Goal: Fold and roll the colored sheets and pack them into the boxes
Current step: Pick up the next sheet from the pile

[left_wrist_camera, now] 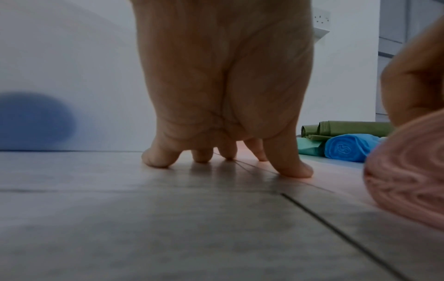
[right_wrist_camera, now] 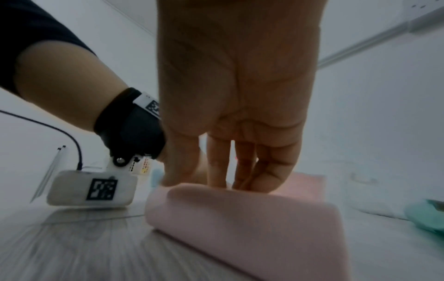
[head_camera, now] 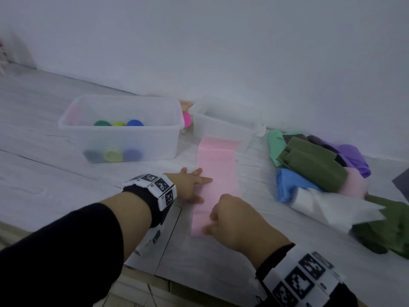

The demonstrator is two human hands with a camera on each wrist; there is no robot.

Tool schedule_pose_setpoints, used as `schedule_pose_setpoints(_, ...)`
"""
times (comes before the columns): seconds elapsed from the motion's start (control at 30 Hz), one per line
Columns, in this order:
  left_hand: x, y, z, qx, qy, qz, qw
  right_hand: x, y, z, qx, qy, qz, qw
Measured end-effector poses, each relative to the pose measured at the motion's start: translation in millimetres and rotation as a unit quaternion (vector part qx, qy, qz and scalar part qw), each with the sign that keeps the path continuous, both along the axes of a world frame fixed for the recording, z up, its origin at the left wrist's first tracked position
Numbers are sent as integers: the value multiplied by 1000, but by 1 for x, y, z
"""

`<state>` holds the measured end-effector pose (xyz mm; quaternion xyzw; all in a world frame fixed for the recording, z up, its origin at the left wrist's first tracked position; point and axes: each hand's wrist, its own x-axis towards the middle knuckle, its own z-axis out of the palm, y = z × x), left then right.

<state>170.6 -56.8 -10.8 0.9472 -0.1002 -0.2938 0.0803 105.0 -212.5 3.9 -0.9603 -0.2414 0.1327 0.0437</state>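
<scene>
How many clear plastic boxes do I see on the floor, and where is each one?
2. The larger box stands left, with colored rolls inside. The smaller box stands right of it near the wall, at the far end of the pink sheet. Others may lie out of view.

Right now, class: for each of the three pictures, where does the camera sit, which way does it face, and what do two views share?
Head: high, facing down and forward at the long pink folded sheet, both hands showing.
Left wrist: at floor level, facing along the left hand, fingertips spread on the floor.
Right wrist: low, facing along the right hand curled over the sheet's rolled end.
Shared: both wrist views show that pink roll.
</scene>
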Motion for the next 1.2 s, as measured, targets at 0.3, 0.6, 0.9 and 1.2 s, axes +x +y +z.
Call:
schedule_pose_setpoints(0.3,8,-1,-13,3,-1,37,999,3,-15,3,34,74,-10,997)
schedule_pose_setpoints(0.6,10,2,-17,3,-7,23,1000,0,-19,-6,51,123,-50,990)
schedule_pose_setpoints(0.9,9,3,-17,4,-15,17,1000,0,-14,6,80,61,-75,992)
schedule_pose_setpoints(1.2,12,2,-19,26,-14,-19,999,-3,-31,0,28,82,17,996)
